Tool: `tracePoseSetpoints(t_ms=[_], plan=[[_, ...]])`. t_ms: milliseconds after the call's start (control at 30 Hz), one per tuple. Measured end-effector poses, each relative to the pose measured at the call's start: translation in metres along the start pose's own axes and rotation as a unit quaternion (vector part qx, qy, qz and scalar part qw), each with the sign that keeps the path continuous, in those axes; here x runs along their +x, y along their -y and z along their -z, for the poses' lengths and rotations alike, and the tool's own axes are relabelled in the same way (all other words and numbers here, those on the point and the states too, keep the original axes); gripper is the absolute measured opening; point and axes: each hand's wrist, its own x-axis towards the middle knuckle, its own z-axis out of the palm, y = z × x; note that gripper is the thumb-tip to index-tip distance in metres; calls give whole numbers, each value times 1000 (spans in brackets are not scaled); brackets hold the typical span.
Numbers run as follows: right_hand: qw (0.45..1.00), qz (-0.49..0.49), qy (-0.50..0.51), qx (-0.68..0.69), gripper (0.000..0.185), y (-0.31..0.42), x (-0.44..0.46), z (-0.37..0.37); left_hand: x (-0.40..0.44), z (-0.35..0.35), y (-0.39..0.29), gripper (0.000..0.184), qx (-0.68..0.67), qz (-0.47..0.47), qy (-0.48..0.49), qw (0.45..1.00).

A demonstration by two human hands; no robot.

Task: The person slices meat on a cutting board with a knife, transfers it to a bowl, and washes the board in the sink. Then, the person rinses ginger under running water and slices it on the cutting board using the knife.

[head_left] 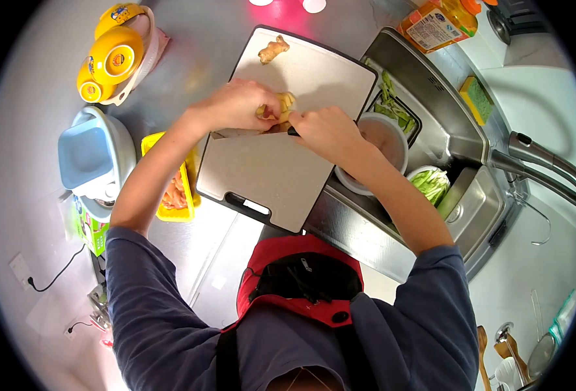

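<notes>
A white cutting board with a dark rim lies under both hands. Fingers of my left hand are closed on pale yellow ginger pieces near the board's middle. My right hand is wrapped round the black handle of a knife, its blade reaching left across the board, just below my left hand. The blade's contact with the ginger is partly hidden by my fingers. A knobbly unpeeled piece of ginger rests at the board's far end.
Right of the board is a steel sink holding a bowl, green vegetable pieces and a faucet. To the left stand a yellow tray of pinkish meat, blue basins and yellow bowls.
</notes>
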Motion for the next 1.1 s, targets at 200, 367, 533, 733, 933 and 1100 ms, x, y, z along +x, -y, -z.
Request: tracePoseSetpoints(t_ms=[200,367,533,733,933,1100], plan=[[998,-14,62,-3,31,2,4,5,4,-13,9,21,73,20,-149,986],[999,24,10,-24,10,1,1,3,6,-16,10,30,39,111,-104,988],[997,44,-23,-54,12,-2,-5,1,6,-11,-4,24,-57,101,-59,991],[992,56,-51,-103,13,-2,-5,1,4,-15,9,22,-107,9,-59,992],[988,77,-74,-115,13,0,-11,1,8,-2,-2,24,-16,79,-21,997],[998,33,-43,-26,16,3,-61,11,-7,-39,51,31,-228,94,-101,964]])
